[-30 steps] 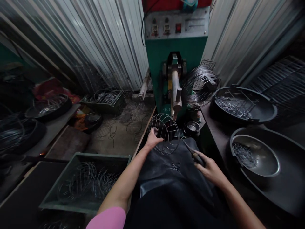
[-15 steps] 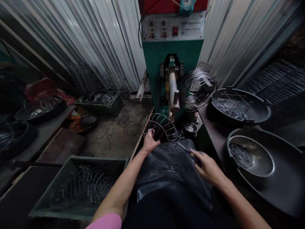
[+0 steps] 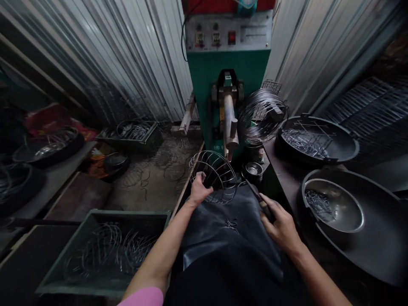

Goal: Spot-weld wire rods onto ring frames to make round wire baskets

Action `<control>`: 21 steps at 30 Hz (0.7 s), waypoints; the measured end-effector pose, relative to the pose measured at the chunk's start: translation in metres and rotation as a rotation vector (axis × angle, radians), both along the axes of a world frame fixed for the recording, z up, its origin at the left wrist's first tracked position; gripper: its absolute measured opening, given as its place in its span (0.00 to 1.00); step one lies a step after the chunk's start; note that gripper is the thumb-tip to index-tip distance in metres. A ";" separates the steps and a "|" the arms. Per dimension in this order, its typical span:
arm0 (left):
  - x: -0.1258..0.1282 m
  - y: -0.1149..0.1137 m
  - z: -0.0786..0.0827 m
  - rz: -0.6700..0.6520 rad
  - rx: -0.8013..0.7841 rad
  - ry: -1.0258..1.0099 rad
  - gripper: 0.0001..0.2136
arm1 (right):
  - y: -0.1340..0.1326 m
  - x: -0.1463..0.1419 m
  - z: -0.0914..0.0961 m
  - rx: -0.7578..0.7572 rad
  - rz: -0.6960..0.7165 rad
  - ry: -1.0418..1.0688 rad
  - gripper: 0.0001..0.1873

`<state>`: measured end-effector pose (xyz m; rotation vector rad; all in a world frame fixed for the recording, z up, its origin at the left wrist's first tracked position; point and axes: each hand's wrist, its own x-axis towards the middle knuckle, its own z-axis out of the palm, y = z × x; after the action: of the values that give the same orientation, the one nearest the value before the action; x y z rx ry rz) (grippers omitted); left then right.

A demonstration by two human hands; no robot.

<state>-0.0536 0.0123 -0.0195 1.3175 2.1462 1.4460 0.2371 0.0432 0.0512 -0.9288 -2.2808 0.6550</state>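
My left hand [image 3: 200, 191] is closed on the rim of a round wire basket [image 3: 225, 175], which is tilted, with curved ribs and rings. The basket is below the tip of the machine's lower arm [image 3: 230, 123]; whether they touch I cannot tell. In my right hand [image 3: 281, 224] is a narrow hand tool [image 3: 254, 190] with a long dark metal end and a yellowish part at the grip. Its end points up and left, apart from the basket. Several short wire pieces [image 3: 231, 224] lie on the dark apron [image 3: 210, 242] over my lap.
A green machine [image 3: 204, 76] stands ahead, with a wire coil [image 3: 263, 114] beside it. At right are a pan of wires [image 3: 342, 142] and a metal bowl [image 3: 352, 216] inside a large pan [image 3: 382, 250]. A green bin [image 3: 60, 263] with wire frames stands at left.
My right hand has drawn the tool back to the right, away from the basket, and its end now points more upward. My left hand keeps its hold. The view has shifted slightly.
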 end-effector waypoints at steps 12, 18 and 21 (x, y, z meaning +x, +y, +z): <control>-0.005 -0.005 0.007 -0.121 -0.046 -0.613 0.24 | -0.012 0.008 -0.027 -0.356 -0.168 0.002 0.26; -0.001 -0.011 0.011 -0.195 0.004 -0.797 0.24 | -0.013 0.059 -0.064 -0.226 -0.325 -0.089 0.24; -0.002 -0.016 0.012 -0.223 0.037 -0.830 0.24 | -0.024 0.111 -0.087 -0.125 -0.491 -0.150 0.16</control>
<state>-0.0555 -0.0036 -0.0071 0.7229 1.3898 1.5614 0.3477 0.0194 -0.0363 -1.5743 -2.0301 0.5243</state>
